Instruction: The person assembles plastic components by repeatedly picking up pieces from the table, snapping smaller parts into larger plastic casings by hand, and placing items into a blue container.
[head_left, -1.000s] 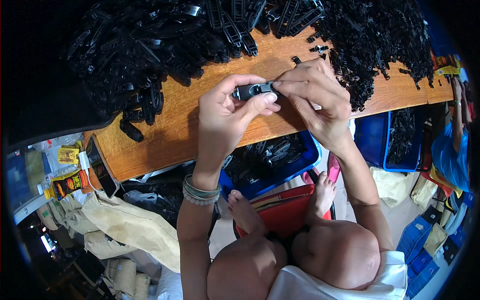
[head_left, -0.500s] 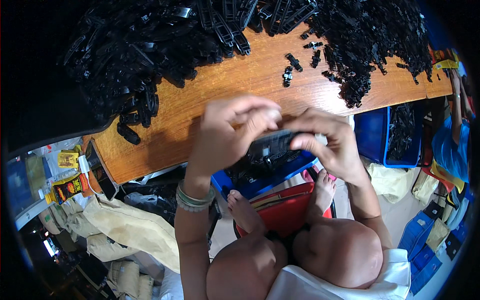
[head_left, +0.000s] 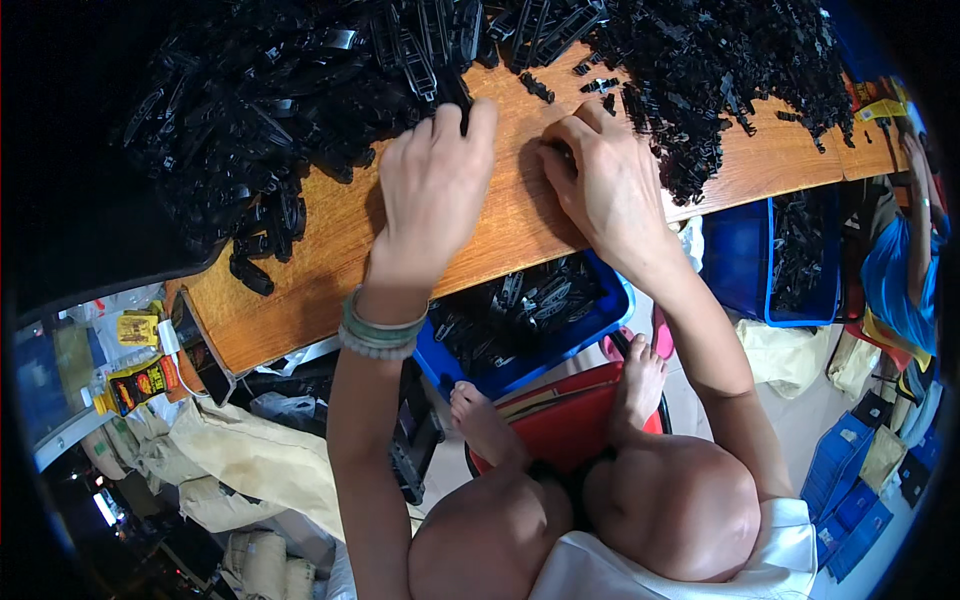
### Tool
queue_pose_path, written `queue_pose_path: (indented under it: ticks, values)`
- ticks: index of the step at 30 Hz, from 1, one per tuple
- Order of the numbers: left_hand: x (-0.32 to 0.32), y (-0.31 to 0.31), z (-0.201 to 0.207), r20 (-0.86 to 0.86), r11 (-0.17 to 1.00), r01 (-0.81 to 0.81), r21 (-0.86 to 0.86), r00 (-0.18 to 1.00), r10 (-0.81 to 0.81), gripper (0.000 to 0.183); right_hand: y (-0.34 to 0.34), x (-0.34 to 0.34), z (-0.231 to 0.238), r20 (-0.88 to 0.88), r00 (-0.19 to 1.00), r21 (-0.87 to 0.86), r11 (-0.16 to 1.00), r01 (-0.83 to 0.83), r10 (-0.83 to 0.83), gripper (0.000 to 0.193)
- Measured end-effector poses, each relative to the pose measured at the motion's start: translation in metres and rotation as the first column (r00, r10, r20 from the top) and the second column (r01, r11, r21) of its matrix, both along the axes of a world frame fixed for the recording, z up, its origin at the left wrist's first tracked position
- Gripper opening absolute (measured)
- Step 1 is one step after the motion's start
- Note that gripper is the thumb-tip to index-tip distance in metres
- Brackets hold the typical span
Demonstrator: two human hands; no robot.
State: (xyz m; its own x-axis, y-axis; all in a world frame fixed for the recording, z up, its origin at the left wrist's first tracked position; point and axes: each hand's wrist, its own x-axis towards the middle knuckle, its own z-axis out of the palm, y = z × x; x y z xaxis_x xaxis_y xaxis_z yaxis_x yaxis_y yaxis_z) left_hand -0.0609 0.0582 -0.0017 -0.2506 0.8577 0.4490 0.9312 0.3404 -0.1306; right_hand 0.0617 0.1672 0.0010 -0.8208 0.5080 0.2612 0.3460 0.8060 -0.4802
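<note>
My left hand [head_left: 437, 185], a green and a pale bracelet at its wrist, reaches to the near edge of a heap of long black plastic frames [head_left: 415, 65]. Its fingers are curled at a black frame part, and their tips are mostly hidden. To the right, my right hand [head_left: 610, 180] is bent over the wooden table [head_left: 320, 270] beside small black clips [head_left: 600, 86]. Its fingers curl under, so whatever they hold is hidden. One dark clip [head_left: 537, 88] lies just beyond it. Many more clips form a heap [head_left: 720, 70] at the far right.
Below the table's front edge, a blue bin [head_left: 520, 378] holds black parts, above a red stool [head_left: 560, 425]. Another blue bin [head_left: 775, 318] with black parts stands right. Cloth sacks [head_left: 250, 450] lie left. A person in blue [head_left: 895, 280] is at the far right.
Both hands have moved away from above the blue bin, forward and apart onto the table. The dark part between them is gone from view, and the bin's contents now show.
</note>
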Motion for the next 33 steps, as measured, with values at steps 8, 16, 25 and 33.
queue_pose_path:
  ticks: [8,16,25,33]
  values:
    - [0.022,-0.043,0.0,0.878,0.833,-0.371,0.41,0.408,-0.25,0.023,0.002,0.017,-0.008,-0.426,0.903,-0.782,0.524,-0.339,-0.051,0.019]
    - [0.032,-0.053,0.006,0.887,0.777,-0.428,0.461,0.228,-0.401,0.02,-0.003,0.028,-0.008,-0.502,0.854,-0.832,0.345,-0.434,-0.136,0.019]
    - [0.053,-0.054,0.014,0.85,0.81,-0.314,0.495,-0.016,-0.526,0.02,-0.018,0.021,0.0,-0.575,0.818,-0.554,0.721,-0.416,0.031,0.016]
    - [0.052,-0.044,0.014,0.833,0.78,-0.413,0.471,-0.082,-0.547,0.019,-0.021,0.022,0.005,-0.548,0.818,-0.25,0.899,-0.36,0.176,0.017]
